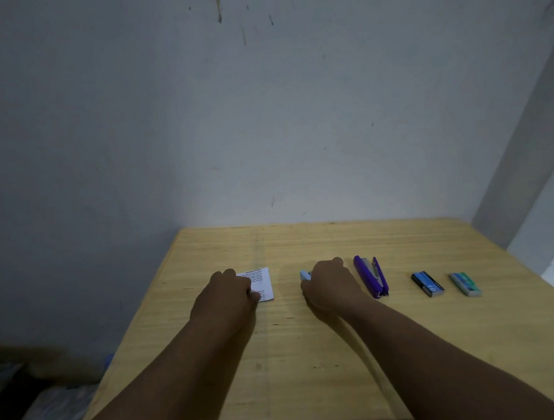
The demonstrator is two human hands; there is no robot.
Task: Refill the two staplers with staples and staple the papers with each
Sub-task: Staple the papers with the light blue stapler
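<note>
Left hand (232, 292) curled, resting on the papers (261, 284) at table (309, 352) centre. Right hand (329, 287) at three o'clock of them, fingers curled around a light blue stapler (304, 275). Farther toward three o'clock: purple stapler (370, 277) lying open, then blue staple box (427, 284), then green staple box (465, 284).

On the wooden tabletop (309, 368), the left hand (229, 296) rests curled on printed papers (262, 284), while the right hand (329, 287) grips a light-blue stapler (304, 275). Just right of that stapler lies a purple stapler (370, 277), opened; farther right sit a blue staple box (428, 283) and a green staple box (465, 284).
</note>
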